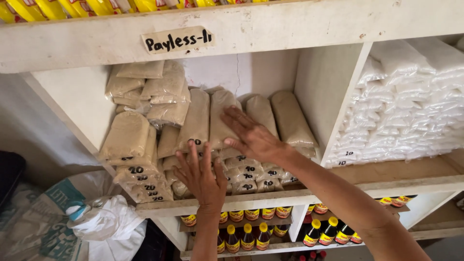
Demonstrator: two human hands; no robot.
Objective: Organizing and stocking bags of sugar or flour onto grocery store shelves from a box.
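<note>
— What are the fingers doing?
— Both sets spread flat: the right hand (251, 137) presses on upright brown sugar bags (220, 116), the left hand (203, 176) on the stacked ones below.

— And the bags?
— Soft clear-plastic pouches of tan grain, filling a white wooden shelf (270, 195).

— Around them?
— White sugar bags (406, 106) next door; dark sauce bottles (249, 237) with yellow caps beneath; a white sack (104, 224) at left.

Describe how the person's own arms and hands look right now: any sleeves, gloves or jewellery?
Both arms are bare from the bottom of the frame up; no sleeve shows. The left hand and the right hand wear no gloves. No ring, watch or bracelet shows on the fingers or wrists, and no tattoo, bandage or marking on the forearms. The fingernails are short and unpainted.
</note>
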